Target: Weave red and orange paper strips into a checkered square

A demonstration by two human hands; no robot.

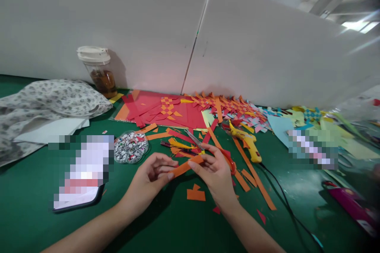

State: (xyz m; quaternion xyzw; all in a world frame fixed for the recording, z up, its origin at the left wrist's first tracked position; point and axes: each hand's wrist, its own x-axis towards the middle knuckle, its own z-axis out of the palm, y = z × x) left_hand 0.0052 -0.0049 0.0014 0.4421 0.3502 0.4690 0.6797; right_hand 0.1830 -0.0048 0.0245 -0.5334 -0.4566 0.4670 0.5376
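Between my two hands stretches a short orange paper strip (pixel 184 168), held just above the green table. My left hand (pixel 154 172) pinches its left end, where a bit of red shows at the fingers. The right end is gripped by the thumb and fingers of my right hand (pixel 212 172). Right behind my right hand lies a pair of scissors (pixel 194 139), its blades pointing away and its red-orange handle partly covered by the hand. An orange paper scrap (pixel 196 195) rests on the table below the strip. Orange, yellow and red strips are scattered around the scissors.
A yellow glue gun (pixel 247 142) with a black cord lies to the right. Woven orange-and-red paper pieces (pixel 225 106) pile along the wall. On the left are a round case of googly eyes (pixel 131 147), a phone (pixel 86 178), a lidded cup (pixel 101 71) and patterned cloth (pixel 59 97).
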